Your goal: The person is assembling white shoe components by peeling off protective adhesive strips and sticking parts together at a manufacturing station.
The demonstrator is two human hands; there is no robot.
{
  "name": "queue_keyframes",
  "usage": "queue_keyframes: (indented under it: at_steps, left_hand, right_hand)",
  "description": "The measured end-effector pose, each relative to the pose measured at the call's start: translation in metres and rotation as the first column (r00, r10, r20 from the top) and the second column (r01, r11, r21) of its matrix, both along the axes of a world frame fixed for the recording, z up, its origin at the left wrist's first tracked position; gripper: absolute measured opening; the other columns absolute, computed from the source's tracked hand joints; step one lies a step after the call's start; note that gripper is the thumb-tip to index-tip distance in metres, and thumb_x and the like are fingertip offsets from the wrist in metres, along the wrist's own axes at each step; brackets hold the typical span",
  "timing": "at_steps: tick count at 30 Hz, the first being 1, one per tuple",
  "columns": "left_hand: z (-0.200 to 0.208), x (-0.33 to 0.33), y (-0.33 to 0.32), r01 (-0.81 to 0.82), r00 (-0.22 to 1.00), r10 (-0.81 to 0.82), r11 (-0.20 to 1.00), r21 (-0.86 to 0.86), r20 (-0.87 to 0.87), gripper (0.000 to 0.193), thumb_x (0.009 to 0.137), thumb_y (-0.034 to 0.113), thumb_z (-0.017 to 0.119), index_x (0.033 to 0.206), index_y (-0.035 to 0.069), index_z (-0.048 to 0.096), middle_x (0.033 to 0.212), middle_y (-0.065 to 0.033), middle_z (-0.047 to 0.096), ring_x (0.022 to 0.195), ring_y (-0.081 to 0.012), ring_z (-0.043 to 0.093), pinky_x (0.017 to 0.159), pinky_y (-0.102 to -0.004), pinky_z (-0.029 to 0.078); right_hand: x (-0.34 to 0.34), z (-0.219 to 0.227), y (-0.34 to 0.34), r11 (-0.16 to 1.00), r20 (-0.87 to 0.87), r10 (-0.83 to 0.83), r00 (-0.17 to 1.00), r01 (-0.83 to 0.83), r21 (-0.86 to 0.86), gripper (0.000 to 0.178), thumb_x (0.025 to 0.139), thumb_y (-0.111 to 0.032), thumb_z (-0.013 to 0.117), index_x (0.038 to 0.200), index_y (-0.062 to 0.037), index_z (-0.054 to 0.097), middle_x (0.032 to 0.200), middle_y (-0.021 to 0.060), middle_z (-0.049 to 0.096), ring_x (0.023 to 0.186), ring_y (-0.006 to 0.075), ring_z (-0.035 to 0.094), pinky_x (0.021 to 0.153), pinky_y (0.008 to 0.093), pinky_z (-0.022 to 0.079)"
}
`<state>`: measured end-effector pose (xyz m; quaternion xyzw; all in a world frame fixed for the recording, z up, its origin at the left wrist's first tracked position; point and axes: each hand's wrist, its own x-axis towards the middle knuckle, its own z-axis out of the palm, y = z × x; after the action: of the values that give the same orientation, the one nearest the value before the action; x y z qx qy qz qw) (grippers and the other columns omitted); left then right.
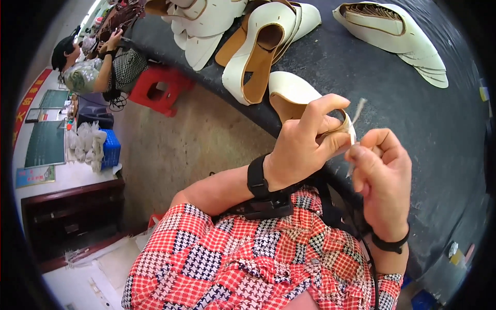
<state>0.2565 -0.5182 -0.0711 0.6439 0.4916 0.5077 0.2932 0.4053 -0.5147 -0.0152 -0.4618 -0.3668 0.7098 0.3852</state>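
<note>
A white leather shoe upper (294, 89) with a tan inner side lies at the table's near edge. My left hand (305, 139) pinches its right end between thumb and fingers. A thin whitish strip (353, 133) crosses that end; its frayed upper tip sticks up past my left fingers. My right hand (385, 173) is closed at the fingertips on the lower part of this strip, close beside the upper. Beyond my hands, several more white uppers (235, 72) with tan linings lie overlapping. What lies beneath my left fingers is hidden.
The dark-covered table (392, 111) bears a nested stack of white uppers (413, 39) at the far right. Left of the table stand a red plastic stool (160, 88) and a blue crate (110, 150) beside plastic bags. Another person (95, 72) sits at the far left, hands raised.
</note>
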Motion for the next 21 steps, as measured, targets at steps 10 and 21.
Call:
queue_keyframes:
  at_steps: [10,21]
  left_hand:
    - [-0.006,-0.020,0.028,0.239,0.971,-0.218,0.869,0.433,-0.100,0.031,0.072,-0.010,0.062,0.100,0.001,0.053,0.068,-0.0095,0.061,0.061,-0.0187,0.063,0.054,-0.0273,0.050]
    - [0.004,-0.039,0.004,0.074,0.997,-0.074,0.997,0.003,0.030,0.011,0.078,0.007,0.065,0.089,0.006,0.063,0.077,-0.0058,0.064,0.068,-0.0101,0.060,0.059,-0.0243,0.047]
  right_hand:
    - [-0.027,-0.018,-0.018,0.895,0.439,-0.225,0.870,0.006,0.446,0.014,0.075,0.001,0.064,0.074,-0.0027,0.051,0.060,-0.0020,0.052,0.052,0.0004,0.047,0.045,0.0163,0.036]
    - [-0.025,-0.052,0.049,0.972,-0.218,0.230,0.949,-0.233,0.013,0.014,0.081,-0.012,0.062,0.088,0.0008,0.062,0.070,-0.0009,0.057,0.059,0.0038,0.047,0.052,0.0159,0.036]
